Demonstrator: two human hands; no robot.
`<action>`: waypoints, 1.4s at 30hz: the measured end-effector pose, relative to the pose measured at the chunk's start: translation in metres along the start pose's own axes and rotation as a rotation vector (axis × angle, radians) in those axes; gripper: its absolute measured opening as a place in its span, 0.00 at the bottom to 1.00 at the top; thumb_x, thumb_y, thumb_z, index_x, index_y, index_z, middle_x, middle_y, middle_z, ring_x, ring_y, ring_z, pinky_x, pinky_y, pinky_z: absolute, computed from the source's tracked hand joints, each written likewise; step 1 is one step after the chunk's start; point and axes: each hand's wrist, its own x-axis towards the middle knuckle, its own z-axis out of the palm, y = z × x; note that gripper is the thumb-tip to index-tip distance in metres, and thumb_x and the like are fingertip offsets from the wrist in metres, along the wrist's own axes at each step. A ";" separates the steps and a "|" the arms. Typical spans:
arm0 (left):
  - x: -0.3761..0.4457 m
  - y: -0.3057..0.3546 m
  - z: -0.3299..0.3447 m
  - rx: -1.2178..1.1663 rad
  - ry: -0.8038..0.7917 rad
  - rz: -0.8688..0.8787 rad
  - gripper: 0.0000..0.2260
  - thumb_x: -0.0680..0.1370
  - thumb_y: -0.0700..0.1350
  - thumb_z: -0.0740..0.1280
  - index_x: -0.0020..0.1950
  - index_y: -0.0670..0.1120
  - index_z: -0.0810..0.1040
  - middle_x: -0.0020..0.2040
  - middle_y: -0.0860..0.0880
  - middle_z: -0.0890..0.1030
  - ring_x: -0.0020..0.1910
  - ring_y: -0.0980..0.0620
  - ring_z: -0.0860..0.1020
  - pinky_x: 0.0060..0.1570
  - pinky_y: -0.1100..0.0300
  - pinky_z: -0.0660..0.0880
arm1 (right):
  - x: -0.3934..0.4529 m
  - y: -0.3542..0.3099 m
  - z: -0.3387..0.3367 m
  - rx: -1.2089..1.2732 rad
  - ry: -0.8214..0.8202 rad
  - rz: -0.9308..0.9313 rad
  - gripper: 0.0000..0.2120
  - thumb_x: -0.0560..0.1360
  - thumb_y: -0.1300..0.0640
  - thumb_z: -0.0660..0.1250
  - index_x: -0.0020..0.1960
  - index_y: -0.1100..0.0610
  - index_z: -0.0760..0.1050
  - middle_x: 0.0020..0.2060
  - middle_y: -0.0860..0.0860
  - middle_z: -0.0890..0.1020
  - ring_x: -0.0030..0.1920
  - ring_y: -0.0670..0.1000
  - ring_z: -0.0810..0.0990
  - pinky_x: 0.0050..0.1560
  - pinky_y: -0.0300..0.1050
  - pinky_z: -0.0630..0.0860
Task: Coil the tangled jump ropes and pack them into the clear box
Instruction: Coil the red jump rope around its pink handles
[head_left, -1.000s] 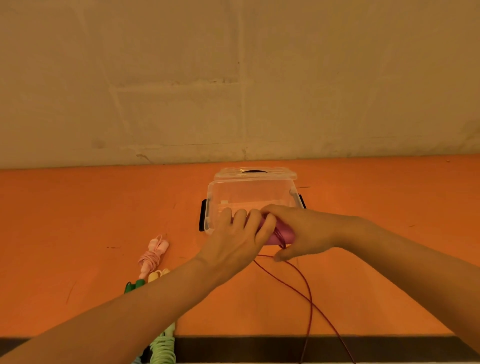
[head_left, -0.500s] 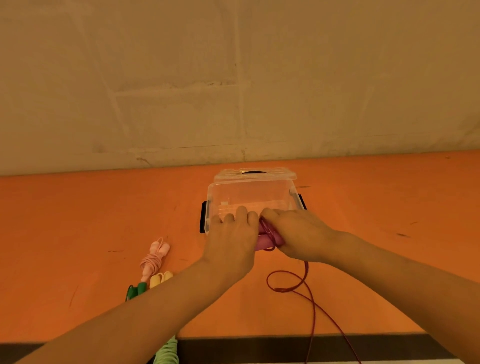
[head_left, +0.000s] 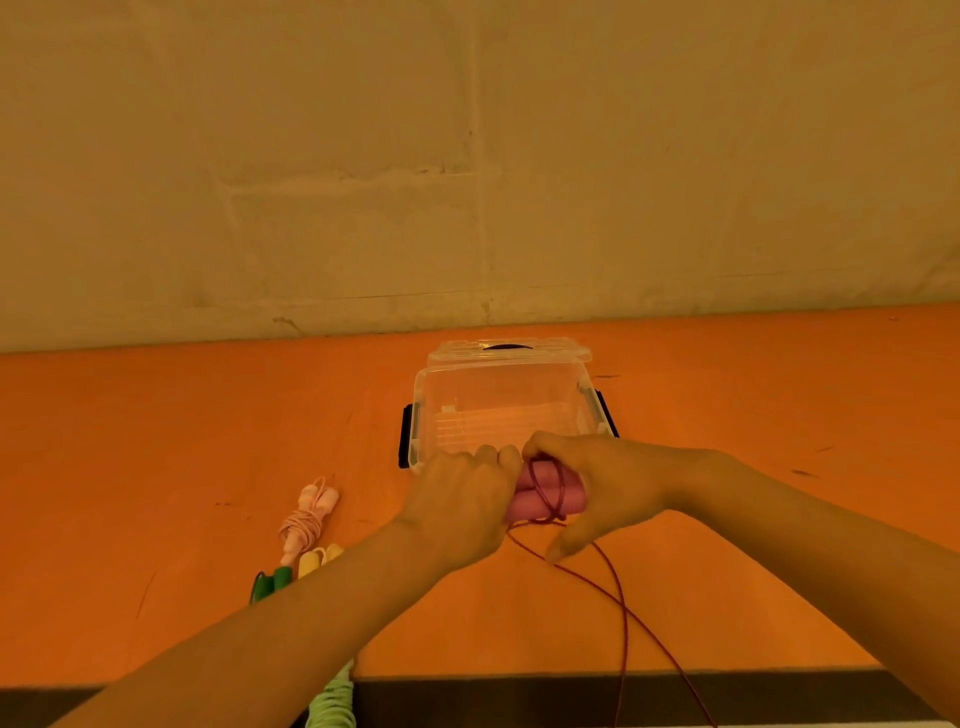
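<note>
Over the orange table (head_left: 156, 441), pink handles (head_left: 545, 501) sit between left hand (head_left: 462, 509) and right hand (head_left: 608, 483).

You are working at a bare, staged bench rather than a furnished room. An orange tabletop (head_left: 156, 467) abuts a plain, cracked plaster wall (head_left: 363, 156); the kind of premises cannot be determined.

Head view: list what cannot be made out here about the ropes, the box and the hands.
- Dark red cord: its far end runs off the bottom edge.
- Pink handles: their ends are covered by the left hand and right hand.
- Green rope and yellow handles: largely hidden behind the left forearm.
- Clear box: near wall blocked by both hands.
</note>
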 end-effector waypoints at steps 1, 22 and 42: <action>-0.001 0.001 0.000 0.006 -0.004 0.018 0.13 0.78 0.47 0.60 0.61 0.45 0.65 0.55 0.46 0.75 0.49 0.45 0.77 0.40 0.56 0.67 | -0.002 -0.001 -0.002 0.044 -0.034 0.013 0.28 0.66 0.39 0.74 0.58 0.46 0.66 0.51 0.45 0.77 0.49 0.46 0.76 0.49 0.44 0.76; -0.001 -0.008 0.018 0.095 0.309 0.294 0.15 0.59 0.41 0.76 0.42 0.45 0.75 0.34 0.48 0.77 0.27 0.50 0.74 0.28 0.60 0.68 | 0.036 0.019 -0.008 -0.116 0.482 -0.201 0.29 0.75 0.35 0.59 0.26 0.56 0.63 0.20 0.46 0.62 0.24 0.48 0.62 0.33 0.51 0.69; 0.003 -0.024 0.022 0.008 0.507 -0.140 0.21 0.54 0.43 0.81 0.42 0.43 0.78 0.33 0.47 0.77 0.27 0.47 0.75 0.25 0.59 0.65 | 0.019 0.035 0.065 0.478 0.479 0.057 0.24 0.78 0.41 0.46 0.39 0.55 0.72 0.24 0.41 0.70 0.28 0.42 0.65 0.35 0.35 0.64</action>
